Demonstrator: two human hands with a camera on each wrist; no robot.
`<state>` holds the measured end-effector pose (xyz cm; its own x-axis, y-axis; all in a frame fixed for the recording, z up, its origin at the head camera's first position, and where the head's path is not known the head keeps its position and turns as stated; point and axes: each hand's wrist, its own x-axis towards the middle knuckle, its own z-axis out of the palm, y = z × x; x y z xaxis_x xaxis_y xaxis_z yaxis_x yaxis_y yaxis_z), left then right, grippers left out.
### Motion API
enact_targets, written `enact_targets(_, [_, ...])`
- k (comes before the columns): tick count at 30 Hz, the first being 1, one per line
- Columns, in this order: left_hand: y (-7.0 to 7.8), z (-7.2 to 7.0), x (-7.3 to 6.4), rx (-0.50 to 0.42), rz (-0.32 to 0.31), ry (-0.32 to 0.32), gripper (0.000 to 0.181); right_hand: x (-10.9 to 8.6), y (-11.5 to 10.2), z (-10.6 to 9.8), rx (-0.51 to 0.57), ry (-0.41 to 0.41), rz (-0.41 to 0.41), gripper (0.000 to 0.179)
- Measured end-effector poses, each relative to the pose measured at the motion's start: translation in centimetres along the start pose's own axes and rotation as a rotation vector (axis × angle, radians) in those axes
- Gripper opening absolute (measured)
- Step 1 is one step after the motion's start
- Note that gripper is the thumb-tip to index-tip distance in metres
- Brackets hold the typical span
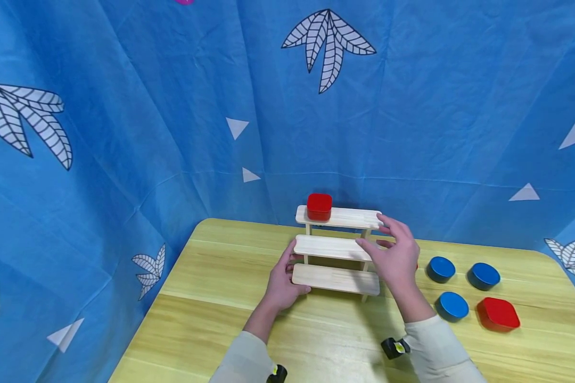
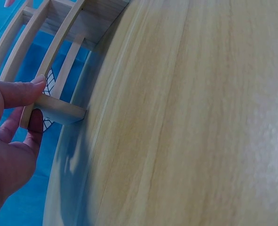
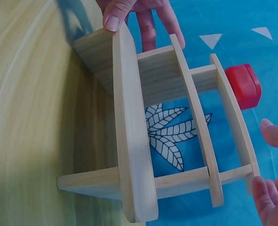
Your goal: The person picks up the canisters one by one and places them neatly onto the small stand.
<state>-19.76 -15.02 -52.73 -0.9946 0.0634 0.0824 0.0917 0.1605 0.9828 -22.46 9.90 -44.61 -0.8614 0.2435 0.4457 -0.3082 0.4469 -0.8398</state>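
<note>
The pale, grained wooden rack [image 1: 328, 247], three stepped boards [image 1: 350, 216] with rounded corners, stands on the surface [image 1: 220, 266]. At its left end the left hand [image 1: 281, 287] pinches the lowest board [image 1: 335, 278]; at its upper right end the right hand [image 1: 396, 259] is spread wide, gripping nothing.

Partly out of sight

In the head view, the right hand [image 1: 395, 257] hides most of 1 red object [image 1: 417, 267], its shape unclear. The left wrist view's edges cut off the wooden shelf [image 2: 58, 44] and left hand [image 2: 11, 141].
</note>
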Motion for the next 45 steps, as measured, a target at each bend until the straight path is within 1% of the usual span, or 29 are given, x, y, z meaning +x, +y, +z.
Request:
enact_targets(7, [-0.1, 0.1, 0.1, 0.008, -0.010, 0.004, 0.125, -0.1, 0.3, -0.2, 0.003, 0.001, 0.007, 0.065])
enact_targets(10, [-0.2, 0.1, 0.2, 0.014, -0.018, 0.005, 0.125, -0.2, 0.6, -0.3, 0.002, -0.001, 0.023, 0.065])
enact_targets(13, [0.0, 0.1, 0.2, 0.014, -0.029, 0.003, 0.124, -0.3, 0.9, -0.5, -0.005, -0.003, 0.040, 0.065])
enact_targets(14, [0.3, 0.1, 0.1, 0.012, -0.034, 0.001, 0.124, -0.3, 1.1, -0.5, -0.008, -0.004, 0.044, 0.065])
enact_targets(18, [2.3, 0.1, -0.6, 0.008, -0.043, -0.005, 0.118, -0.4, 1.7, -0.7, -0.026, -0.001, 0.056, 0.065])
enact_targets(19, [2.7, 0.1, -0.8, 0.004, -0.033, -0.006, 0.117, -0.4, 1.8, -0.8, -0.029, 0.001, 0.057, 0.065])
enact_targets(21, [3.3, 0.0, -1.0, -0.003, -0.021, -0.004, 0.116, -0.5, 2.1, -0.9, -0.035, 0.004, 0.055, 0.065])
enact_targets(22, [3.3, 0.0, -1.0, -0.005, -0.022, -0.004, 0.116, -0.4, 2.2, -0.9, -0.038, 0.005, 0.055, 0.065])
enact_targets(25, [1.7, 0.1, -0.5, -0.018, -0.009, 0.001, 0.120, -0.4, 2.5, -1.1, -0.059, 0.003, 0.051, 0.065])
enact_targets(27, [0.9, 0.1, -0.1, -0.022, -0.021, 0.000, 0.122, -0.4, 2.6, -1.3, -0.076, -0.001, 0.052, 0.066])
enact_targets(29, [0.2, 0.2, 0.1, -0.021, -0.020, -0.001, 0.123, -0.4, 2.7, -1.4, -0.081, -0.007, 0.054, 0.066])
enact_targets(36, [3.1, 0.1, -0.8, -0.009, -0.015, -0.012, 0.117, -0.6, 3.3, -1.7, -0.090, -0.011, 0.080, 0.067])
enact_targets(40, [3.5, 0.0, -1.1, -0.003, -0.019, -0.010, 0.115, -0.9, 3.7, -1.8, -0.104, -0.010, 0.100, 0.067])
enact_targets(45, [3.6, 0.0, -1.1, -0.009, -0.019, -0.007, 0.116, -1.1, 4.0, -2.1, -0.126, -0.018, 0.123, 0.068])
